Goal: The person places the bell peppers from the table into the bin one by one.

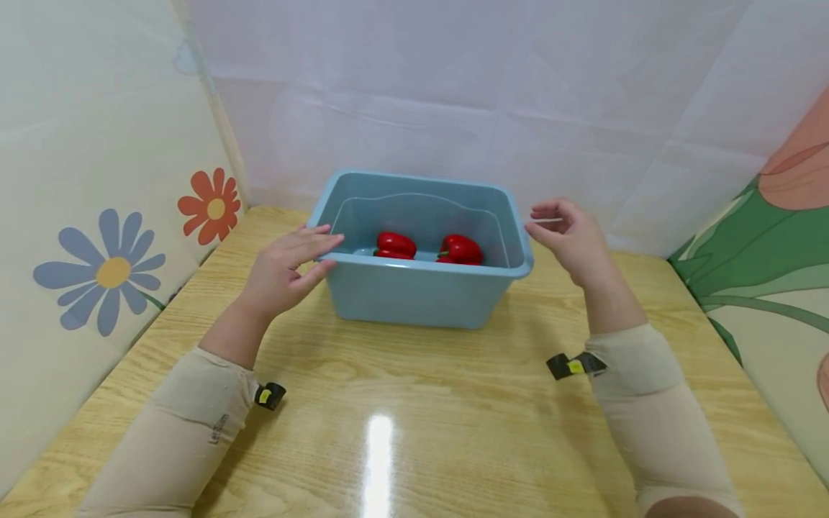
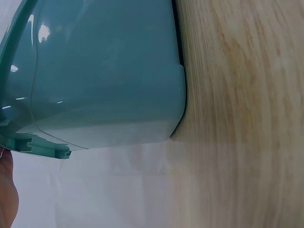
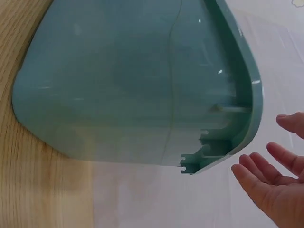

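Note:
A light blue plastic bin [image 1: 414, 295] stands on the wooden table with two red bell peppers inside, one pepper [image 1: 396, 244] left of the other pepper [image 1: 461, 249]. The front wall hides their lower parts. At the bin's left front corner my left hand [image 1: 285, 270] rests on the rim, fingers extended over it. Just off the right end of the rim is my right hand [image 1: 570, 237], fingers slightly bent and nothing between them. In the right wrist view, a small gap separates the right fingertips [image 3: 242, 173] from the rim [image 3: 254, 114].
A white sheet [image 1: 492, 93] hangs behind the bin. Flower-printed panels flank the wooden table [image 1: 453, 403], a left panel [image 1: 84, 173] and a right panel [image 1: 764, 360]. Each forearm carries a small black camera on a strap.

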### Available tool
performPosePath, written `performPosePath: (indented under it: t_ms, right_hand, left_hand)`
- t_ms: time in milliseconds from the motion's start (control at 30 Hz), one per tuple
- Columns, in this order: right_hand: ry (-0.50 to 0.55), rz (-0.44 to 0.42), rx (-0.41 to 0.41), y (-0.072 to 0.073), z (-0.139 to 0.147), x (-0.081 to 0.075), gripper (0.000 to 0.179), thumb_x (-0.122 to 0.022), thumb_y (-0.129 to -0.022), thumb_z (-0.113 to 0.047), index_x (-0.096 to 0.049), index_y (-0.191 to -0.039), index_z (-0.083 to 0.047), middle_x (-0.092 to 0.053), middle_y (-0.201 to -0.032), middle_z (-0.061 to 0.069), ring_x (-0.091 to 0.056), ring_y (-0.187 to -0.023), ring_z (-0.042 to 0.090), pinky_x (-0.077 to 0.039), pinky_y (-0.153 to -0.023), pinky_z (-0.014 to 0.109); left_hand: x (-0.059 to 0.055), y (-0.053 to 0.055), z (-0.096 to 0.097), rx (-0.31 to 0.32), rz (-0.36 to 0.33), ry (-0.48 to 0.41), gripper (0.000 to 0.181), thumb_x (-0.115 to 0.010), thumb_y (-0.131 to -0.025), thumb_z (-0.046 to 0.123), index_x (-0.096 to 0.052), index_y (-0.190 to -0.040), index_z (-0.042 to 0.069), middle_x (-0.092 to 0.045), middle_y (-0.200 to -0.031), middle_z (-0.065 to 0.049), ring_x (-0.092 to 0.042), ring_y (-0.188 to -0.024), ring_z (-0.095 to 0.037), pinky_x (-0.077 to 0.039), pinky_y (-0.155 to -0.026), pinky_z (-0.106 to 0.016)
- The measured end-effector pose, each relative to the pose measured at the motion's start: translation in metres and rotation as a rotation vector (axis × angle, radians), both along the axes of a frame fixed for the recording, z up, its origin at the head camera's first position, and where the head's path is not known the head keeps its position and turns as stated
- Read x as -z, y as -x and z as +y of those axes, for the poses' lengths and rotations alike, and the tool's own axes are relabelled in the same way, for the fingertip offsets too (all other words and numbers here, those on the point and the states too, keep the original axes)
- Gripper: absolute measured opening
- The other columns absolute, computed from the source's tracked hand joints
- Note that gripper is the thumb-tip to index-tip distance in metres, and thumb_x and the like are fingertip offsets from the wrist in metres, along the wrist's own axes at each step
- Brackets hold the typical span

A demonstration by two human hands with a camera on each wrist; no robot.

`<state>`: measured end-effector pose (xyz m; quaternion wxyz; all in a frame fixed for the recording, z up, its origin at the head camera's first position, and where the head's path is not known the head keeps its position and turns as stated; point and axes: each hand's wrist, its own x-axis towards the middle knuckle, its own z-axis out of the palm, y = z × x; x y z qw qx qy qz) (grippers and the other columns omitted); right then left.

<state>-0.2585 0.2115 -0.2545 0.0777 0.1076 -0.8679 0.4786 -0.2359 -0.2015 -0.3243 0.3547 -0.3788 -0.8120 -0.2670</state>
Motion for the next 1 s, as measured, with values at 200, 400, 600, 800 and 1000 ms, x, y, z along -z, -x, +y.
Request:
performPosePath:
  t_ms: [200, 400, 600, 800, 1000]
  right_hand:
    - [-0.044, -0.017, 0.076, 0.009, 0.005, 0.006, 0.042, -0.062, -0.087, -0.032, -0.052, -0.118, -0.005, -0.054, -0.118, 0.012, -0.053, -0.108, 0.026, -0.044, -0.094, 0.044]
    - [-0.097, -0.075, 0.107, 0.024, 0.006, 0.016, 0.045, -0.059, -0.088, -0.036, -0.05, -0.121, -0.005, -0.054, -0.12, 0.013, -0.054, -0.109, 0.028, -0.046, -0.092, 0.045]
    - [-0.164, -0.148, 0.148, 0.035, 0.0, 0.021, 0.056, -0.057, -0.087, -0.042, -0.045, -0.129, -0.006, -0.051, -0.125, 0.013, -0.051, -0.112, 0.03, -0.046, -0.088, 0.05]
    - [-0.245, -0.215, 0.17, 0.042, -0.007, 0.018, 0.061, -0.051, -0.089, -0.046, -0.043, -0.134, -0.006, -0.05, -0.128, 0.017, -0.049, -0.112, 0.033, -0.047, -0.081, 0.057]
    - [-0.241, -0.255, 0.17, 0.05, -0.011, 0.021, 0.061, -0.049, -0.089, -0.049, -0.045, -0.132, -0.005, -0.049, -0.13, 0.017, -0.049, -0.113, 0.034, -0.047, -0.083, 0.056]
  left_hand:
    - [0.0, 0.0, 0.001, 0.001, -0.013, -0.022, 0.037, -0.067, -0.078, 0.007, -0.065, -0.115, 0.007, -0.064, -0.113, -0.009, -0.054, -0.114, -0.025, -0.036, -0.103, -0.043]
    - [-0.004, -0.002, 0.002, -0.041, -0.115, -0.06, 0.03, -0.067, -0.08, 0.01, -0.068, -0.11, 0.01, -0.066, -0.11, -0.008, -0.055, -0.114, -0.023, -0.035, -0.104, -0.039]
    - [-0.014, -0.004, 0.003, -0.066, -0.368, -0.176, 0.027, -0.064, -0.086, 0.017, -0.067, -0.112, 0.012, -0.064, -0.115, -0.009, -0.054, -0.114, -0.025, -0.04, -0.098, -0.047]
    - [-0.029, 0.008, 0.003, -0.169, -0.593, -0.303, 0.033, -0.062, -0.087, 0.028, -0.063, -0.119, 0.016, -0.06, -0.122, -0.007, -0.052, -0.116, -0.023, -0.044, -0.095, -0.045]
    - [-0.043, 0.028, 0.004, -0.296, -0.785, -0.358, 0.047, -0.058, -0.088, 0.036, -0.052, -0.131, 0.017, -0.048, -0.134, -0.007, -0.046, -0.123, -0.025, -0.042, -0.097, -0.043]
